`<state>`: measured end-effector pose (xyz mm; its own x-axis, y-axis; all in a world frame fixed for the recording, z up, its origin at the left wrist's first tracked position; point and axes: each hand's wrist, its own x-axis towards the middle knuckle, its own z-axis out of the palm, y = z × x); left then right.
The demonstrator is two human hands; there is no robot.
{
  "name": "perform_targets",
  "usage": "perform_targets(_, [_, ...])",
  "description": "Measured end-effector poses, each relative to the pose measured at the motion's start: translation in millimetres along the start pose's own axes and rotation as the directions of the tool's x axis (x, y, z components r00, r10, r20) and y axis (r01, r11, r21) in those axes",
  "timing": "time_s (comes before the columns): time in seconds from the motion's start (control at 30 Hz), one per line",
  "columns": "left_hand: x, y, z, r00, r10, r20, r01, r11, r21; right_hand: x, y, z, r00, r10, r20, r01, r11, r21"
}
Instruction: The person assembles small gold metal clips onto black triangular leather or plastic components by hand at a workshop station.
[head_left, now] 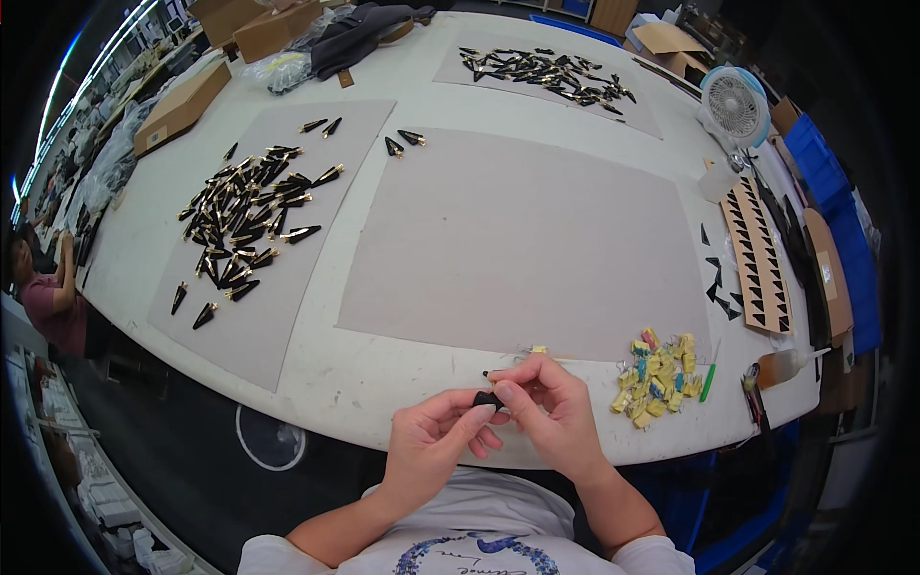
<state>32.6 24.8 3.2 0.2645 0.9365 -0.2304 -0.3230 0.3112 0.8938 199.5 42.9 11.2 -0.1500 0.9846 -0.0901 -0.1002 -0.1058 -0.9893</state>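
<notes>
My left hand (436,436) pinches a small black tapered piece (487,401) between thumb and fingers, close to the table's front edge. It looks like one of the black and gold clips, though fingers cover much of it. My right hand (546,407) grips the same piece at its other end, where a gold-coloured bit and a dark tip show. To the left lies a loose pile of black clips with gold-coloured metal ends (240,216). Two more such clips (410,138) rest at the far left of the middle grey sheet (527,240).
Right of my hands sits a heap of small yellow pieces (656,379), beside a green stick (708,382) and a bottle with a nozzle (781,367). A card of black triangles (757,254) and a fan (735,103) stand farther right. More clips (546,75) lie at the back.
</notes>
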Motion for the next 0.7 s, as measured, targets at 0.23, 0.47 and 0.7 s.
perform_targets(0.23, [3.8,-8.0,1.4,1.0,0.014,0.007,-0.014,1.0,-0.004,-1.4,-0.8,1.2,0.998,0.057,0.01,-0.057,0.998,0.001])
perform_targets(0.47, [10.3,10.1,3.9,0.998,-0.033,0.048,0.037,0.996,-0.085,6.3,-4.7,-6.5,1.0,-0.009,0.021,0.009,1.0,0.023])
perform_targets(0.7, [7.5,10.8,4.6,0.999,-0.022,0.034,0.026,0.995,-0.1,6.4,-8.4,-4.7,0.999,0.035,0.023,-0.036,0.999,0.03])
